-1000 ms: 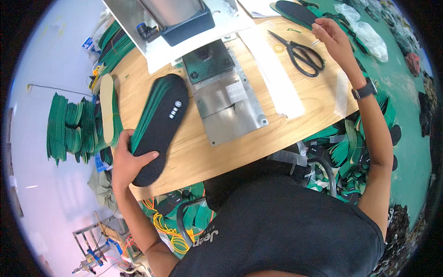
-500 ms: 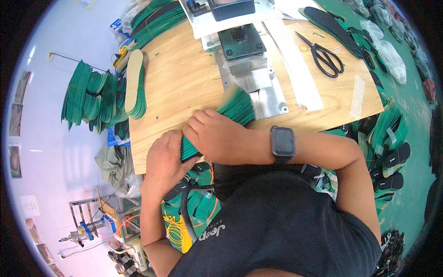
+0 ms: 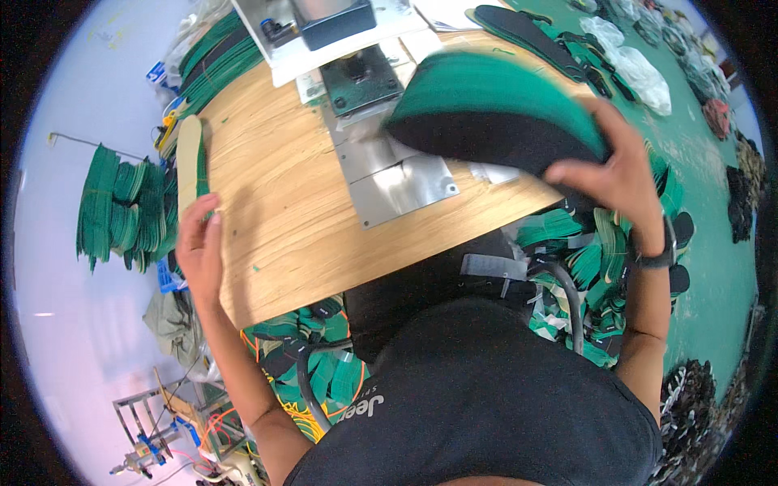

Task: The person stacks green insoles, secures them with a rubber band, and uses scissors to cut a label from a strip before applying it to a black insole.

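Observation:
My right hand (image 3: 617, 172) grips a thick stack of green and black shoe insoles (image 3: 486, 109) and holds it up over the right part of the wooden table (image 3: 275, 202). The stack is tilted, with its green edges fanned upward. My left hand (image 3: 200, 247) rests at the table's left edge with fingers apart, holding nothing, close to a beige insole (image 3: 189, 158) lying along that edge. A smartwatch sits on my right wrist.
A metal plate (image 3: 389, 170) and a press machine (image 3: 332, 32) sit at the table's middle and back. Bundles of green insoles (image 3: 117, 206) lie on the floor at left, more piles at right and under the table. Dark insoles (image 3: 519, 28) lie at the far right corner.
The stack was held by both hands at the table's front edge; now my right hand alone has lifted it up and to the right. My left hand has moved to the table's left edge.

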Demonstrator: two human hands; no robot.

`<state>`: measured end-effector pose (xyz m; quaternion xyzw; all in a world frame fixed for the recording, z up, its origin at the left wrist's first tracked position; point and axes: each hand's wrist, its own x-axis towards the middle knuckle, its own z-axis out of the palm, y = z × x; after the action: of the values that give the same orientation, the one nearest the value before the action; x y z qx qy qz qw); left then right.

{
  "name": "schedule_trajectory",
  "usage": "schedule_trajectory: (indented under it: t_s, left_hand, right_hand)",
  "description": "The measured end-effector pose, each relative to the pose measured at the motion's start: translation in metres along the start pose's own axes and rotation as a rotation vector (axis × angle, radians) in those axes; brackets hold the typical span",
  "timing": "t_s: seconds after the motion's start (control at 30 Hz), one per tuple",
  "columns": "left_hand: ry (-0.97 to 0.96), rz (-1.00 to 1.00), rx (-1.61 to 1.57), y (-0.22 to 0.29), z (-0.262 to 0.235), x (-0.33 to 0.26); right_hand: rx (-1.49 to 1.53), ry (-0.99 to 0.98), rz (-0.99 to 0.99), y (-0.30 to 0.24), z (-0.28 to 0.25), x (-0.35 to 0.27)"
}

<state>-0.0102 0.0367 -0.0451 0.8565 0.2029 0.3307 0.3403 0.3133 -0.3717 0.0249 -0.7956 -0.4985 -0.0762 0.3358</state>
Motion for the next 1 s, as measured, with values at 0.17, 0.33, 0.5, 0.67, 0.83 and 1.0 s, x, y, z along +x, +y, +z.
schedule_trajectory:
  t_s: [0.17, 0.33, 0.5, 0.67, 0.83, 1.0]
  left_hand:
    - [0.316, -0.051, 0.203, -0.065, -0.039, 0.048]
    - [0.361, -0.317, 0.373, -0.178, -0.088, 0.097]
    - [0.124, -0.634, 0.431, -0.159, -0.048, 0.125]
    - [-0.104, -0.734, 0.431, -0.117, -0.053, 0.121]
    - [-0.076, -0.77, 0.502, -0.108, -0.048, 0.105]
    - [-0.054, -0.885, 0.084, -0.105, -0.062, 0.061]
  right_hand:
    - [0.255, 0.135, 0.402, 0.11, -0.03, 0.035]
    - [-0.385, -0.177, 0.426, 0.232, 0.019, 0.054]
    - [-0.571, 0.091, 0.319, 0.28, 0.034, 0.041]
    - [-0.274, 0.298, 0.207, 0.185, 0.04, 0.057]
    - [0.185, 0.356, -0.095, 0.082, 0.066, 0.05]
    - [0.454, -0.034, -0.423, -0.041, 0.134, 0.036]
